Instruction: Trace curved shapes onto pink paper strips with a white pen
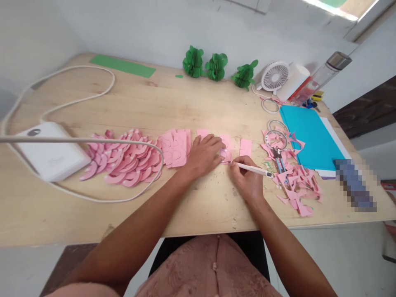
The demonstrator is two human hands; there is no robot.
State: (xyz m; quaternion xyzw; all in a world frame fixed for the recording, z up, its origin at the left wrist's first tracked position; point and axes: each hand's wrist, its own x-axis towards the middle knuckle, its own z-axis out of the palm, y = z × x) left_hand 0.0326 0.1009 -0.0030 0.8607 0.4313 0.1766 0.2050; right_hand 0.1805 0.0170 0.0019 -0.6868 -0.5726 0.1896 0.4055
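My left hand (pixel 208 152) lies palm down with its fingers stretched over pink paper, part of which it hides. Under its fingertips is a pink paper piece (pixel 227 145) with curved lines on it. In my right hand (pixel 249 181) is a white pen (pixel 253 168), its tip at the lower right edge of that piece. Just beyond the right hand lies a small pink paper rectangle (pixel 246 147) with a faint line. Left of my left hand sit overlapping pink sheets (pixel 177 148) with drawn curves, then a big heap of cut pink petal shapes (pixel 133 159).
Scissors (pixel 279 160) and pink scraps (pixel 298 185) lie right, near a blue folder (pixel 312 134). A white box (pixel 52 152) and looping cable (pixel 139 199) occupy the left. Green paper shapes (pixel 215 67), a small fan (pixel 274 77) and a bottle (pixel 324 76) stand along the back.
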